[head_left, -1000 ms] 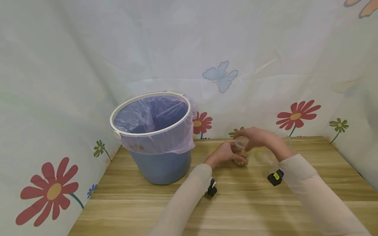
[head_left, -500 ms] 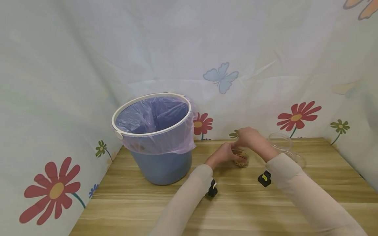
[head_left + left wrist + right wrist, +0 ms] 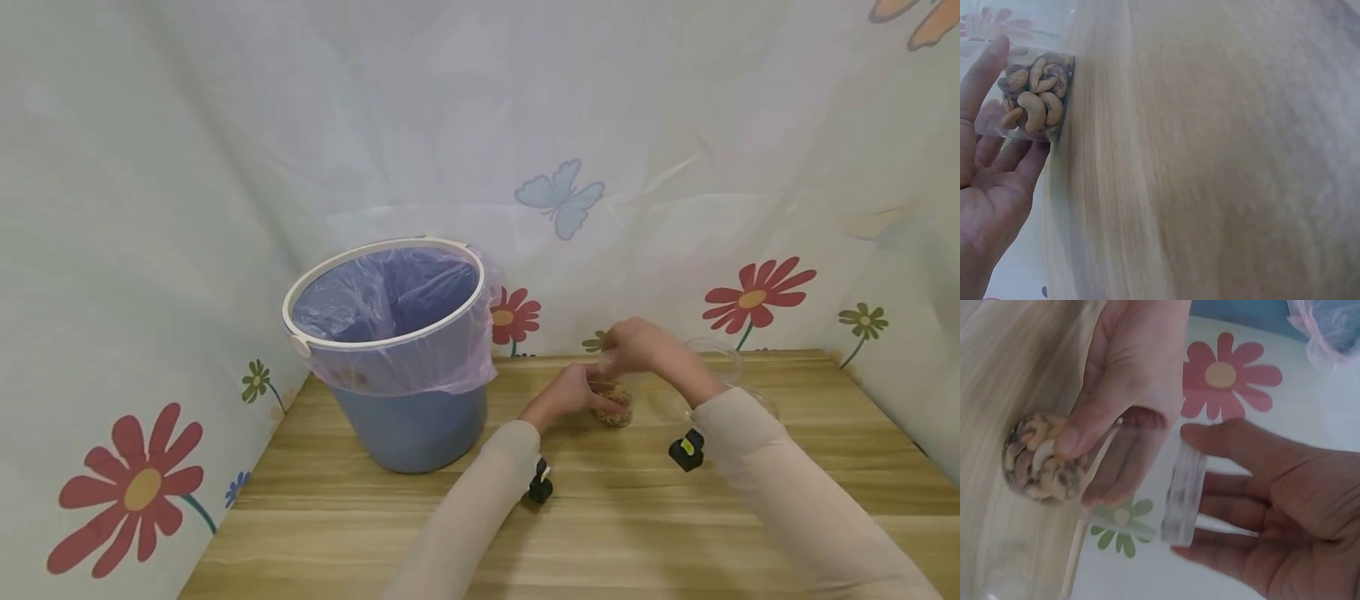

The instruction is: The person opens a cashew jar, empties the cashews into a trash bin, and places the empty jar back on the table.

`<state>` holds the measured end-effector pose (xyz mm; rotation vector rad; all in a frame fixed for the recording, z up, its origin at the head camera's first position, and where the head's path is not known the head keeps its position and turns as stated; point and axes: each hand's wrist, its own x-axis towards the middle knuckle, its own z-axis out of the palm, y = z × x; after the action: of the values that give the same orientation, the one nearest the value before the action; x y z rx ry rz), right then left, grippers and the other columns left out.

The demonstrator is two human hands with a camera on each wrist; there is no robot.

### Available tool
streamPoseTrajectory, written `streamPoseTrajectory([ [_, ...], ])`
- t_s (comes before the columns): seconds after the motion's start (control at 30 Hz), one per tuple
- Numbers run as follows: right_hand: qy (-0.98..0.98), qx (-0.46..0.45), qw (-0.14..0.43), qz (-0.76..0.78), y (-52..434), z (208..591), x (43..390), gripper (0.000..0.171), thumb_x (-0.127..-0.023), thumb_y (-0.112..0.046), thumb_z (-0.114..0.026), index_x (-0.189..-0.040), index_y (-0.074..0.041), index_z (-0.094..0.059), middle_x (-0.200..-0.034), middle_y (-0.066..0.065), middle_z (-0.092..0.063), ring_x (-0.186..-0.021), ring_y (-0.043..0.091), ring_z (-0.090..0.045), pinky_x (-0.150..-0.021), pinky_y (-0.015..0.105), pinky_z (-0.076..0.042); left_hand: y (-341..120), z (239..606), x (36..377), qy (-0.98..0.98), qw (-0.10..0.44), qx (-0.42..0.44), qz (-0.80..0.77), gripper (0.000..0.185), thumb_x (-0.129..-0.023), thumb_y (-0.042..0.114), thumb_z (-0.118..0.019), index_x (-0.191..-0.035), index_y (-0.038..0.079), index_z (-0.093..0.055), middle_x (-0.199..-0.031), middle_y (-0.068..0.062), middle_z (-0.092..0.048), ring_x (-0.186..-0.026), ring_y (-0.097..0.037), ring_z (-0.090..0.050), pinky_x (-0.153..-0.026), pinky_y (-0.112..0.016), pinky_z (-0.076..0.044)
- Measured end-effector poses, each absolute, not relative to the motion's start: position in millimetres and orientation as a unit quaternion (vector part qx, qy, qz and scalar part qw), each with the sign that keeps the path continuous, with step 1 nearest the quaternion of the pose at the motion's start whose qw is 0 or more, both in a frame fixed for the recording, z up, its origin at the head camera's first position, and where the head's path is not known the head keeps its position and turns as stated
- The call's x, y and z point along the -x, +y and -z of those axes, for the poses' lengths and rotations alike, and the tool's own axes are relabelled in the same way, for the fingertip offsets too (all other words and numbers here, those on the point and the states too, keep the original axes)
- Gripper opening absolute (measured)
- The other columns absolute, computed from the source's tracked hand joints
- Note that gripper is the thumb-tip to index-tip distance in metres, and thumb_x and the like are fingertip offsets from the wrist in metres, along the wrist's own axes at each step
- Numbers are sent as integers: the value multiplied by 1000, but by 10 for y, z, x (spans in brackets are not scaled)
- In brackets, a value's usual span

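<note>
A clear jar (image 3: 615,408) with cashews in its lower part stands upright on the wooden table. My left hand (image 3: 573,390) grips it round the side, thumb on the near wall. The cashews (image 3: 1035,94) show closely in the left wrist view. Over the jar's mouth, my right hand (image 3: 641,348) pinches a clear lid (image 3: 1182,494) by its rim, between thumb and fingers. Whether the lid touches the jar's mouth cannot be told. In the head view the right hand hides most of the lid.
Left of the hands stands a blue bucket (image 3: 420,429) with a white rim and a pinkish plastic liner (image 3: 405,371). Behind the right forearm is another clear round container (image 3: 716,346), partly hidden. A flowered cloth (image 3: 450,100) hangs behind the table.
My right hand has brought the lid from a tilted pose above the jar down to its mouth, then turned slightly back to the right. The left hand keeps holding the jar in place.
</note>
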<state>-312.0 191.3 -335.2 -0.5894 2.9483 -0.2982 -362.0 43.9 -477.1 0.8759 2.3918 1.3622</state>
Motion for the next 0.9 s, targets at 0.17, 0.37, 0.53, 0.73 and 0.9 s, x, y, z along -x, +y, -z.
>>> streamPoseTrajectory([
  [0.17,962,242,60,110,2014,3377,3100,38,-92,-22,-74,-121,2,-70,-115,19,-70,-102,37,-66,-87,52,-54,432,4750,3610,833,119,-302,-448,51,-75,38,-91,-121,26,-72,-119,14,-71,-109,-2,-62,-96,-26,-49],
  [0.37,955,266,72,113,2050,3384,3124,38,-91,-21,-75,-123,0,-70,-119,19,-69,-107,38,-64,-89,52,-54,425,4772,3628,832,122,-303,-449,48,-77,37,-90,-120,26,-72,-121,12,-70,-110,-3,-62,-96,-27,-50],
  [0.53,954,255,102,120,2061,3398,3112,39,-97,-24,-68,-129,-3,-66,-127,20,-66,-114,40,-62,-94,55,-51,428,4771,3621,829,131,-294,-458,46,-77,34,-90,-119,25,-72,-119,11,-71,-109,-3,-63,-96,-27,-50],
  [0.73,961,230,103,112,1937,3352,3065,39,-100,-24,-65,-130,0,-65,-131,24,-64,-119,42,-60,-98,56,-49,442,4765,3616,816,146,-294,-477,54,-79,29,-89,-128,16,-70,-121,4,-73,-111,-6,-66,-99,-25,-49],
  [0.9,973,194,69,99,1776,3318,3044,37,-97,-26,-70,-117,4,-69,-115,21,-70,-101,35,-67,-87,48,-55,437,4763,3603,808,147,-292,-490,59,-78,25,-90,-132,13,-68,-123,-1,-73,-109,-6,-68,-96,-21,-49],
])
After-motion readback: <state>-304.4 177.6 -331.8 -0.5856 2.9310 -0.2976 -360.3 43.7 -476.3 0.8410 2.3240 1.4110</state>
